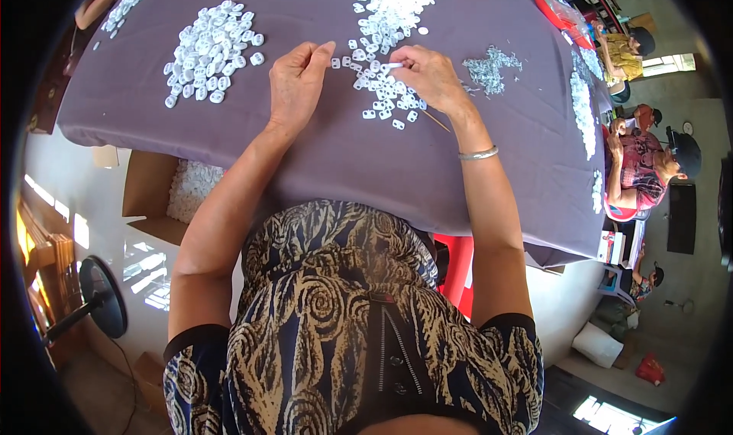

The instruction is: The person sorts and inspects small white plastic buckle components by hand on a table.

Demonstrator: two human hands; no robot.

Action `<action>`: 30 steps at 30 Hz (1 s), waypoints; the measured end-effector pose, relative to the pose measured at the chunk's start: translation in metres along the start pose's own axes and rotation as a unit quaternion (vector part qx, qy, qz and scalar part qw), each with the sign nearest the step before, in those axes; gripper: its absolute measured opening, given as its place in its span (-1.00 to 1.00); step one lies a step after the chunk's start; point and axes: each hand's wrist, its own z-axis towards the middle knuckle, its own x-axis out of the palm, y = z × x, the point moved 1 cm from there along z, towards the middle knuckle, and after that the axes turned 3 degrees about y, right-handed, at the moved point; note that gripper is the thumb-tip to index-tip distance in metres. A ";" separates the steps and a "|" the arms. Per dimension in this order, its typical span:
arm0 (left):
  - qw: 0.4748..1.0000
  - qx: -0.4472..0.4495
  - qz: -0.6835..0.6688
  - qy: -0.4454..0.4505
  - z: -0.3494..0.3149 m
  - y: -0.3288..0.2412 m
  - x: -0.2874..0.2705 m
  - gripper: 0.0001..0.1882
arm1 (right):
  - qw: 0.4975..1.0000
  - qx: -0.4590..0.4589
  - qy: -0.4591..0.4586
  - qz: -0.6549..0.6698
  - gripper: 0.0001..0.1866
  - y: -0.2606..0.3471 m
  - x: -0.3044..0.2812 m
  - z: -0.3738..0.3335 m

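Observation:
My left hand (298, 84) is closed above the purple-grey tablecloth (336, 160), thumb against curled fingers; whatever it holds, if anything, is hidden. To its right, my right hand (429, 75) pinches a small white plastic piece (395, 65) between thumb and fingertips. Just below that piece lies a loose scatter of white two-holed plastic pieces (391, 90). A thin wooden stick (436, 120) rests by my right wrist. Left of my left hand sits a heap of similar white pieces (210, 49). Tiny clear or metallic parts (492, 70) form a small pile right of my right hand.
A large white heap (397, 4) spreads at the table's far side. Under the left edge stands a cardboard box (149, 187) of white pieces. A red tray (561, 15) lies far right. Co-workers (641, 160) sit along the right side, with more white pieces (582, 114) before them.

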 end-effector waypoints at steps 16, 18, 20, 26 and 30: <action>1.000 0.013 -0.009 0.007 -0.003 -0.003 0.002 -0.65 | 0.997 0.032 -0.072 0.015 -0.75 -0.010 -0.003 0.035; 1.000 0.011 -0.013 0.008 -0.003 -0.002 0.002 -0.66 | 0.999 0.022 -0.046 -0.003 -0.73 0.006 0.000 0.041; 1.000 0.012 -0.013 0.008 -0.002 -0.003 0.001 -0.66 | 1.000 0.013 -0.028 -0.003 -0.71 0.013 0.006 0.047; 1.000 0.014 -0.014 0.007 0.000 -0.001 0.002 -0.65 | 0.999 0.010 0.044 0.017 -0.74 0.010 0.011 0.040; 1.000 0.009 -0.004 0.011 -0.002 -0.003 0.001 -0.64 | 0.998 -0.040 -0.036 -0.033 -0.77 0.006 0.000 0.025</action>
